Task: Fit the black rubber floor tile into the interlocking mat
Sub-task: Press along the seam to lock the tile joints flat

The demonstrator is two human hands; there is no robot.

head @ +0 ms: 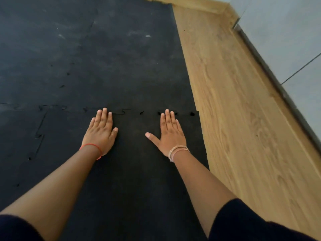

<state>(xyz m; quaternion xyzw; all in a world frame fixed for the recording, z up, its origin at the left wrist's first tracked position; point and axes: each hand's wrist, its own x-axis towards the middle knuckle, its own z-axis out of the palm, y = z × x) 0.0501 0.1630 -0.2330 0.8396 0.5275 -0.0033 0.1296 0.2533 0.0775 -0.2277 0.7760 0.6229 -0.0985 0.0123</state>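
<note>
The black rubber floor tile (pixel 132 171) lies flat in front of me, with its far toothed edge against the interlocking mat (pixel 104 58). Along that seam (pixel 142 112) small dark gaps show, most of them toward the right. My left hand (pixel 100 133) rests palm down on the tile, fingertips at the seam. My right hand (pixel 171 134) presses flat on the tile too, thumb spread left, fingertips on the seam near the right end. Neither hand holds anything. A second toothed seam (pixel 39 136) runs down the tile's left side.
Bare wooden floor (pixel 243 119) runs along the right of the mat. A wooden skirting (pixel 217 7) and a grey wall with a dark metal strip (pixel 271 80) border it at the far right. White scuffs mark the mat farther away.
</note>
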